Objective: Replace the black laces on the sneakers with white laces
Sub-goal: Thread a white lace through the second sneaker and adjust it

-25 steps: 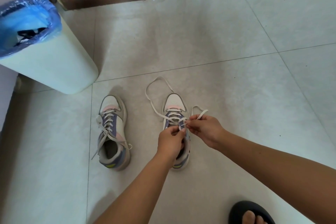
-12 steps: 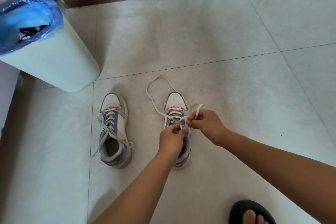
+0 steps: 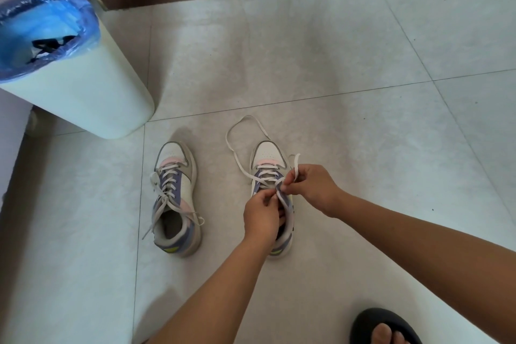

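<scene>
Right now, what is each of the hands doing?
Left hand: pinching the white lace over the right-side sneaker.
Right hand: pinching the same lace's free end.

Both forearms are reaching in from 6 o'clock toward centre. The left hand (image 3: 261,215) is curling, fingertips pinched together at its 1 o'clock edge. The right hand (image 3: 310,186) is sitting just beside it at 2 o'clock, fingers bent, thumb and forefinger pinching.

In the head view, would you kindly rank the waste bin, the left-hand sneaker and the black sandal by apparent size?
1. waste bin, clearly largest.
2. left-hand sneaker.
3. black sandal, cut off by the frame edge and nearer the camera, so its place is unsure.
</scene>
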Motion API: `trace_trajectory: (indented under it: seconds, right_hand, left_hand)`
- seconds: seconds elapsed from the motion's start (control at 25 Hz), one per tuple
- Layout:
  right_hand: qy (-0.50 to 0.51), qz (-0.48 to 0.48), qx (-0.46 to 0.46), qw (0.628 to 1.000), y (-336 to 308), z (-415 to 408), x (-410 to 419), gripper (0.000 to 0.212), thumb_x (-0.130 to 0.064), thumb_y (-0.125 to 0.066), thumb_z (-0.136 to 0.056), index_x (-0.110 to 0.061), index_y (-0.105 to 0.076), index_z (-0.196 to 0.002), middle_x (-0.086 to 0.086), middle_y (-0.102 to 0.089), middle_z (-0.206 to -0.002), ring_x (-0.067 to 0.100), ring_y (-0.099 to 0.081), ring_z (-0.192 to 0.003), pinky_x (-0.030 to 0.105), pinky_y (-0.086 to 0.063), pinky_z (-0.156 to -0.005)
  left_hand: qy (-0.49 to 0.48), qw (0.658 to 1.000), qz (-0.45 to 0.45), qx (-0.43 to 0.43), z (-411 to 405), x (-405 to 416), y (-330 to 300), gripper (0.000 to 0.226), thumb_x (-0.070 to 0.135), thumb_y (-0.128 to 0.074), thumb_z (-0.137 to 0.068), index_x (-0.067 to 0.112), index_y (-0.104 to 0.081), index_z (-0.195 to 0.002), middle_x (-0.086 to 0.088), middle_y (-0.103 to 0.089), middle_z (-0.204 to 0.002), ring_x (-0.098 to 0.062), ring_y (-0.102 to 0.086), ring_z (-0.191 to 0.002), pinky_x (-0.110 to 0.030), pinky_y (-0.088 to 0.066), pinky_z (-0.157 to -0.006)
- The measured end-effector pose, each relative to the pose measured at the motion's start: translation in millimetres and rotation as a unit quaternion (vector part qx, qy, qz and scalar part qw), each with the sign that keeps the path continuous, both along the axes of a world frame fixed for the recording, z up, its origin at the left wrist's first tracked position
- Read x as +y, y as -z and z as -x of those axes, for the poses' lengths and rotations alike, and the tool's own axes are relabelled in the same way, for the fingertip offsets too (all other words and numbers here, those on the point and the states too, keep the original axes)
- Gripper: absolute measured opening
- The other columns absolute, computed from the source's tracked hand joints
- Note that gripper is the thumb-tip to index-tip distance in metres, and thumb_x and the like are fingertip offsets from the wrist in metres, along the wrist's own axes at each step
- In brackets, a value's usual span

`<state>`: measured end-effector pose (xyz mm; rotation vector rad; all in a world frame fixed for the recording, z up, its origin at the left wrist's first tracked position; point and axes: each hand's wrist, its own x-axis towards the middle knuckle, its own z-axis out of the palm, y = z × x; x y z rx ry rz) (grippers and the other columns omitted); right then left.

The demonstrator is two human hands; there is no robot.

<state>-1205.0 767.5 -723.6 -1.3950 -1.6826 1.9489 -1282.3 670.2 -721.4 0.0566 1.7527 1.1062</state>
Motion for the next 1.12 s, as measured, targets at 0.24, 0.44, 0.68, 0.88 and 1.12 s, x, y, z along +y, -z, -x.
trace_trajectory:
  seconds: [0.24,0.44,0.68,0.88,1.12]
  right_hand:
    - [0.069,0.048,-0.032,0.996,9.7,-4.8,-10.5,0.029,-0.001,-0.074,-0.077,-0.007,-0.056,-0.099,0.001,-0.054,-0.074,0.011,-0.054,-0.069,0.020,-0.048,-0.064]
    - [-0.005,0.031,-0.096,0.995,12.7,-19.8,-34.6,0.046,-0.023,-0.061,-0.087,-0.023,-0.036,-0.125,-0.004,-0.051,-0.086,0.006,-0.053,-0.070,0.016,-0.043,-0.057]
    - [0.016,-0.055,-0.081,0.995,18.9,-25.4,-44.2,0.060,-0.014,-0.072,-0.079,-0.026,-0.033,-0.123,-0.012,-0.046,-0.087,-0.004,-0.051,-0.064,0.007,-0.041,-0.053]
    - [0.091,-0.051,-0.114,0.988,19.9,-22.5,-33.3,0.067,-0.008,-0.072,-0.077,-0.017,-0.029,-0.127,-0.010,-0.047,-0.076,0.001,-0.051,-0.062,0.006,-0.039,-0.047]
    - [0.111,-0.015,-0.135,0.985,18.9,-27.5,-30.4,0.083,-0.018,-0.077,-0.075,-0.022,-0.020,-0.135,0.003,-0.043,-0.077,0.015,-0.051,-0.068,0.037,-0.052,-0.072]
  left_hand:
    - [0.068,0.992,0.026,0.108,-0.7,-0.1,5.4,0.020,0.013,-0.046,-0.096,0.012,-0.064,-0.087,-0.009,-0.067,-0.090,-0.024,-0.065,-0.084,-0.039,-0.056,-0.078]
    - [0.137,0.947,0.043,0.289,-10.4,-0.2,2.1,0.016,0.014,-0.043,-0.096,0.016,-0.050,-0.082,0.005,-0.055,-0.079,-0.012,-0.051,-0.072,-0.013,-0.031,-0.053]
    - [0.342,0.839,-0.033,0.422,11.3,-0.1,-17.5,0.014,0.017,-0.045,-0.096,0.013,-0.058,-0.100,-0.005,-0.058,-0.102,-0.021,-0.056,-0.091,-0.030,-0.044,-0.077]
    - [0.120,0.966,-0.220,-0.061,39.5,-7.2,-53.1,0.019,0.010,-0.040,-0.099,0.011,-0.050,-0.083,-0.014,-0.072,-0.097,-0.022,-0.067,-0.099,-0.026,-0.054,-0.084]
    - [0.165,0.924,-0.062,-0.338,57.5,-41.4,-82.6,0.010,0.014,-0.053,-0.082,0.009,-0.049,-0.075,-0.003,-0.048,-0.049,-0.012,-0.048,-0.039,-0.019,-0.042,-0.040]
